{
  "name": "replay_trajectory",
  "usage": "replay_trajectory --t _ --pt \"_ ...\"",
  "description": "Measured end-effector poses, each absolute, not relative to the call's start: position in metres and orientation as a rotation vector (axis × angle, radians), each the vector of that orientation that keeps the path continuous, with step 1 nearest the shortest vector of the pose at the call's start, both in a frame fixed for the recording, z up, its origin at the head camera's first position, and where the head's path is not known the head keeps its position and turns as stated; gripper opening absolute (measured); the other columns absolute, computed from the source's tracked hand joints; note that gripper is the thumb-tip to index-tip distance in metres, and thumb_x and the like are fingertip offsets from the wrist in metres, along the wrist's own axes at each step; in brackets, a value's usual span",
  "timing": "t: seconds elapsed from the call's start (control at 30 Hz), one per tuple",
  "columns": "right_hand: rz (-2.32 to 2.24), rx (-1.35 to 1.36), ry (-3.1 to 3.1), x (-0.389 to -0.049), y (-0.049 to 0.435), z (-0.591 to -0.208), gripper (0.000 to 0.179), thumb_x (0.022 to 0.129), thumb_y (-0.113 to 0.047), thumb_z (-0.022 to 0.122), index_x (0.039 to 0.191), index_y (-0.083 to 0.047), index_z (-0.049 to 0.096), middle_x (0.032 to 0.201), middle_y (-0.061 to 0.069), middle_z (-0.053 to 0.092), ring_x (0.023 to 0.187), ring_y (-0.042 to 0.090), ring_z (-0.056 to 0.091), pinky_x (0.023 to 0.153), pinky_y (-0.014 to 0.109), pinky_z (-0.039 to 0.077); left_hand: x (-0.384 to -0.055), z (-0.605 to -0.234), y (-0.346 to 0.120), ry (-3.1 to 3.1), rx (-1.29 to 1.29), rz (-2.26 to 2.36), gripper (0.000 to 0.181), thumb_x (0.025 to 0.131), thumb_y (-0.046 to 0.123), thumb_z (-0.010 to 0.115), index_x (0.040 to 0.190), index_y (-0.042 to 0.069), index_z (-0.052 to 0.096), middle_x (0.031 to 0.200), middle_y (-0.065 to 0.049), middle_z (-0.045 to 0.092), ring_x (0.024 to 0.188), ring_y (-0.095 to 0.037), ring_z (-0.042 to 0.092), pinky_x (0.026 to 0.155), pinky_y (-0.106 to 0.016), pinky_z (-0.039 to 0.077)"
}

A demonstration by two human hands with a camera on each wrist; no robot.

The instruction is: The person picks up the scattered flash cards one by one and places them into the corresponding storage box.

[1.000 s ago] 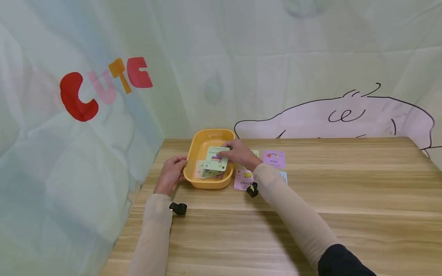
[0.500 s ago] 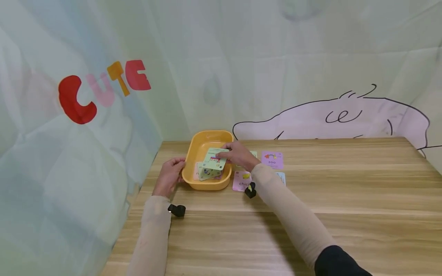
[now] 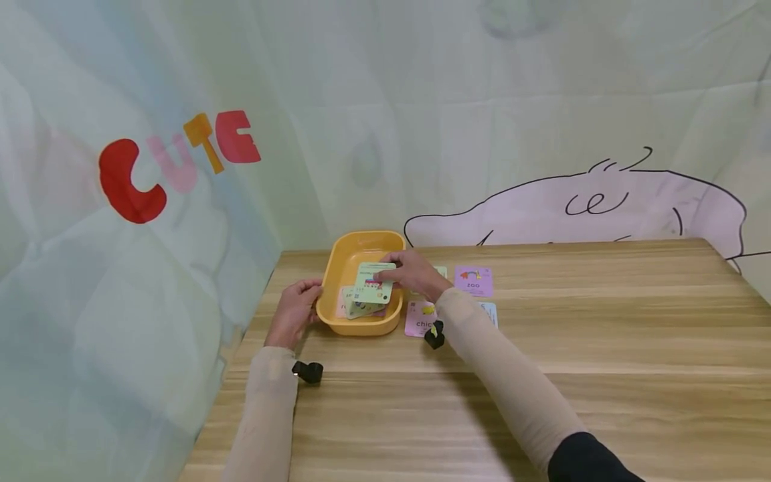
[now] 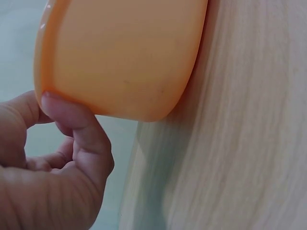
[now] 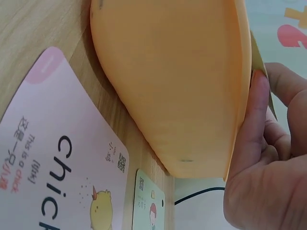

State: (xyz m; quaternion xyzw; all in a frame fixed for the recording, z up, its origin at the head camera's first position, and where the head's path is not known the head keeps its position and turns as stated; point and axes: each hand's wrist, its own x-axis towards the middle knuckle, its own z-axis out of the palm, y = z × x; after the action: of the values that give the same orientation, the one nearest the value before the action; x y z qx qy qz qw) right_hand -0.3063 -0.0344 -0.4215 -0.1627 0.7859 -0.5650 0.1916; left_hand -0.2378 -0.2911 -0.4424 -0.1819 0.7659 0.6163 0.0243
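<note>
My left hand pinches the rim of a yellow-orange plastic tray at its left side; the left wrist view shows thumb and finger on the tray's edge. My right hand holds a light green picture card over the tray, fingers right at its right rim. Beneath that card, a few other cards, green and pink, lie inside the tray, partly covered. Up close in the right wrist view, the green card shows edge-on between the fingers.
Beside the tray's right side lie a pink "chick" card, a purple "zoo" card, a light blue card and a green card, some partly behind the right arm. A printed cloth backdrop rises behind the wooden table.
The view shifts slightly. The card in my right hand tilts a little and stays over the tray; the left hand keeps its place on the rim.
</note>
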Motion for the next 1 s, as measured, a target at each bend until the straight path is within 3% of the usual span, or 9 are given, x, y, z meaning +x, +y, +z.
replay_trajectory --t 0.53,1.0 --pt "-1.66 -0.468 2.167 -0.3039 -0.0362 -0.4234 0.027 0.093 -0.017 0.075 0.119 -0.011 0.07 0.112 0.007 0.068 0.099 0.02 0.063 0.096 0.046 0.054 -0.2367 -0.4428 -0.291 2.376 -0.563 1.907 0.034 0.107 0.024 0.051 0.135 0.007 0.057 0.12 -0.01 0.056 0.088 -0.016 0.056 0.061 -0.021 0.049" --pt "-1.584 -0.441 2.25 -0.3028 -0.0377 -0.4219 0.027 0.091 -0.023 0.077 0.116 -0.013 0.073 0.113 0.003 0.069 0.097 0.018 0.063 0.082 0.029 0.055 -0.2374 -0.4428 -0.2897 2.377 -0.55 1.928 0.032 0.106 0.023 0.052 0.133 0.006 0.057 0.114 -0.008 0.058 0.083 -0.013 0.056 0.058 -0.021 0.049"
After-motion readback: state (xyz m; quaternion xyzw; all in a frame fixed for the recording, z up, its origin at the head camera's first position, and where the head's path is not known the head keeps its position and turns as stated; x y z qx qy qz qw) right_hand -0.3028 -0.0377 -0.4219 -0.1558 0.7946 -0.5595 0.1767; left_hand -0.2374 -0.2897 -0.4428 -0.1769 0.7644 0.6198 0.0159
